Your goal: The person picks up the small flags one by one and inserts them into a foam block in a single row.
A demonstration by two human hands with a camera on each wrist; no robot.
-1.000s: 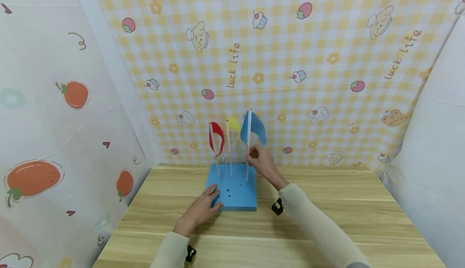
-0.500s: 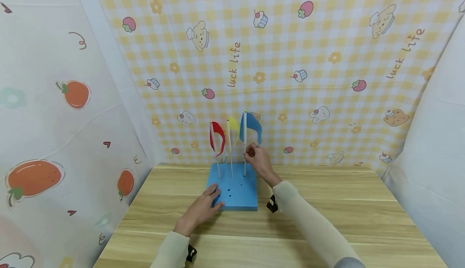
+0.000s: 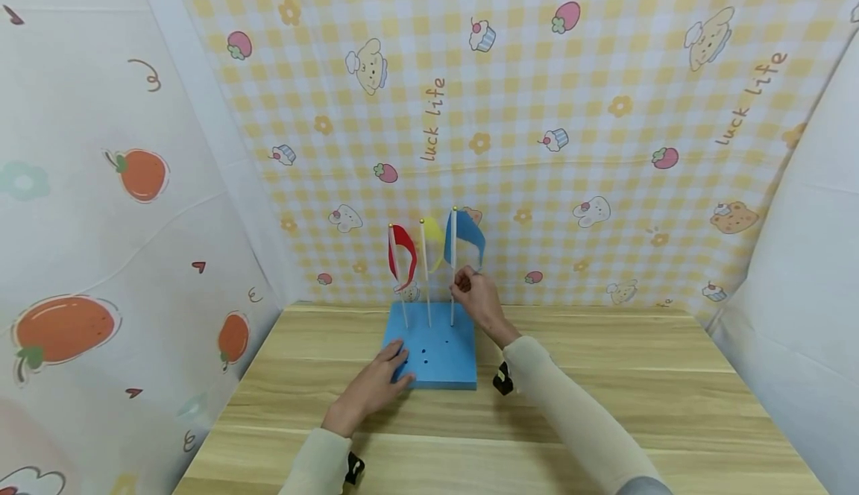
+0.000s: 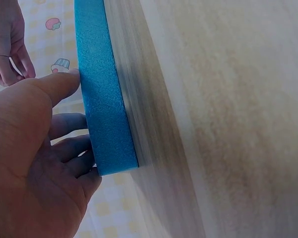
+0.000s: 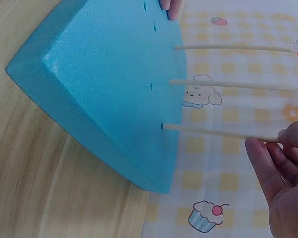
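Observation:
A blue foam block lies on the table with several small holes in its top. My left hand rests on its front left corner, fingers spread. In the left wrist view the thumb touches the block's edge. My right hand pinches the wooden stick of a blue flag between thumb and fingertips. In the right wrist view that stick meets the block at a hole; how deep it goes is hidden. A red flag and a yellow flag stand in the block to its left.
The wood-grain table runs up to a yellow checked cloth hung behind the block. A white printed cloth hangs on the left, and a plain white one on the right.
My right hand has moved the blue flag slightly left and back, its stick's foot shifting to a farther hole. The flag's top then dipped a little. My left hand has stayed on the block.

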